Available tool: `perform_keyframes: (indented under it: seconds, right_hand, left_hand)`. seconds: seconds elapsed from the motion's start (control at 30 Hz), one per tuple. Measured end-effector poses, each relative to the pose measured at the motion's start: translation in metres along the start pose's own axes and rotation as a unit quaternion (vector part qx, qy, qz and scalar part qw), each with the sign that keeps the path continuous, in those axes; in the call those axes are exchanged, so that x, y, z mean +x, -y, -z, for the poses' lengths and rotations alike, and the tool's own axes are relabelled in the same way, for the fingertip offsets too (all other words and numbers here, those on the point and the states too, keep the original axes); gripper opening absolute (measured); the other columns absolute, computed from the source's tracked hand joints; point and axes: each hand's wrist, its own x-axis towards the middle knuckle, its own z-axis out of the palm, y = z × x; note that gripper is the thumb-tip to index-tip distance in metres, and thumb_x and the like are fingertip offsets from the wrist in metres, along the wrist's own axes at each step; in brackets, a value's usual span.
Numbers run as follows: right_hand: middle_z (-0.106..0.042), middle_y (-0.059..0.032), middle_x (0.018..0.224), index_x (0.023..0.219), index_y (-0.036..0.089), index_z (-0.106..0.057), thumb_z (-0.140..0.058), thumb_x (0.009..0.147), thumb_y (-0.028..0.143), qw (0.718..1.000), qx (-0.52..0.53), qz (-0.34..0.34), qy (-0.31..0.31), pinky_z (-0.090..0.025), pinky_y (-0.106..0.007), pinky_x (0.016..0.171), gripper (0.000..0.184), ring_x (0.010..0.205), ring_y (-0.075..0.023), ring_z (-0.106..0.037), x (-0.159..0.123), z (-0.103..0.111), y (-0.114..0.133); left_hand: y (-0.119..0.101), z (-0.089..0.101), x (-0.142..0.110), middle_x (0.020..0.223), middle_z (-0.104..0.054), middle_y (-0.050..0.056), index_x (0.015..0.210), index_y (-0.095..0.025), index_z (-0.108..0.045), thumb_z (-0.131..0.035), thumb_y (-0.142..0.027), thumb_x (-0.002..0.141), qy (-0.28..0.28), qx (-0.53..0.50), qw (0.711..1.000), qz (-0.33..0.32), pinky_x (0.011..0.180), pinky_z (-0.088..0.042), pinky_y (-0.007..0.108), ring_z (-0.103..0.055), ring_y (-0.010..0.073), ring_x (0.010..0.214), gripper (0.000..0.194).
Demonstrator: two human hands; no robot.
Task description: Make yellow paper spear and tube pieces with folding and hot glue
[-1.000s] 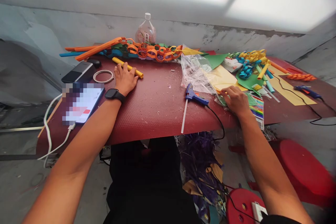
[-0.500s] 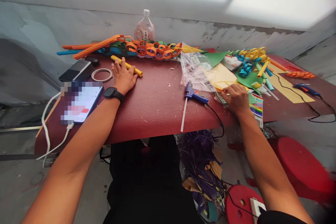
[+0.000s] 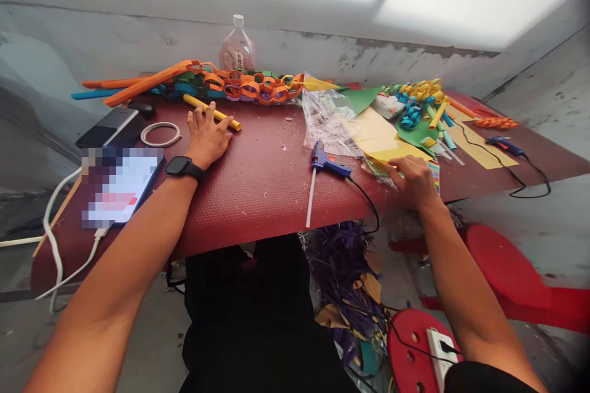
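On the dark red table, my left hand (image 3: 208, 138) rests with its fingers spread, the fingertips against a yellow paper tube (image 3: 225, 119). Closed in a pinch, my right hand (image 3: 413, 179) grips the edge of a yellow paper sheet (image 3: 400, 153) over a pile of papers and plastic. Between the hands lies a blue glue gun (image 3: 330, 164) with a clear glue stick (image 3: 311, 198) beneath its front. A crumpled clear plastic bag (image 3: 325, 120) is behind the gun.
Orange paper chains (image 3: 249, 87) run along the back before a bottle (image 3: 237, 49). A phone (image 3: 124, 187) and a tape ring (image 3: 161, 134) sit left. A second glue gun (image 3: 506, 146) lies far right. Below stands a red stool (image 3: 401, 344) bearing a power strip (image 3: 440, 353).
The view has turned slightly right. My right hand has shifted a little rightward with the yellow sheet, and more of the sheet shows. My left hand stays at the tube.
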Motion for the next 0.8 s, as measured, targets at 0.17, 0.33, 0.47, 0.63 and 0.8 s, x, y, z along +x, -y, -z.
perform_keyframes:
  seconds: [0.17,0.33,0.47,0.63,0.8]
  right_hand:
    - [-0.083,-0.0179,0.114,0.118,0.016,-0.080,-0.051,0.113,0.032,1.000,-0.006,0.005,0.012,-0.044,-0.043,0.091,0.033,0.105,-0.0335,-0.069,0.000,0.004,0.004]
    - [-0.084,-0.0178,0.113,0.105,0.017,-0.081,-0.050,0.114,0.030,1.000,-0.008,0.001,0.000,-0.043,-0.044,0.091,0.035,0.106,-0.0331,-0.068,-0.002,0.008,0.007]
    - [-0.085,-0.0188,0.107,0.102,0.019,-0.081,-0.049,0.115,0.036,1.000,-0.019,-0.014,-0.018,-0.044,-0.047,0.093,0.038,0.105,-0.0355,-0.067,-0.008,0.019,0.008]
    - [-0.084,-0.0174,0.107,0.103,0.024,-0.077,-0.047,0.115,0.041,0.995,-0.032,-0.049,-0.075,-0.048,-0.049,0.098,0.037,0.105,-0.0362,-0.068,-0.021,0.047,0.008]
    - [-0.084,-0.0162,0.108,0.105,0.026,-0.072,-0.045,0.117,0.051,0.982,-0.056,-0.086,-0.159,-0.051,-0.055,0.102,0.040,0.111,-0.0368,-0.074,-0.027,0.071,-0.005]
  left_hand:
    - [-0.007,0.005,0.003,0.174,-0.048,0.016,0.145,-0.028,-0.077,-0.056,-0.030,0.109,0.023,0.001,1.000,-0.003,0.127,-0.043,0.073,-0.043,0.0485,0.159,0.041]
    - [-0.010,0.002,0.007,0.156,-0.064,0.021,0.146,-0.020,-0.076,-0.051,-0.032,0.110,0.064,0.005,0.996,-0.062,0.119,-0.054,0.060,-0.060,0.0408,0.146,0.045]
    - [-0.003,-0.007,0.011,0.159,-0.066,0.018,0.150,-0.020,-0.074,-0.051,-0.035,0.109,0.071,-0.006,0.993,-0.095,0.126,-0.051,0.055,-0.062,0.0382,0.146,0.049]
    - [0.006,-0.019,0.015,0.172,-0.058,0.018,0.154,-0.016,-0.071,-0.050,-0.041,0.109,0.085,-0.015,0.990,-0.113,0.135,-0.043,0.051,-0.058,0.0364,0.154,0.056]
    - [0.011,-0.024,0.016,0.173,-0.057,0.017,0.152,-0.019,-0.073,-0.051,-0.041,0.108,0.087,-0.042,0.988,-0.118,0.136,-0.042,0.051,-0.056,0.0353,0.156,0.054]
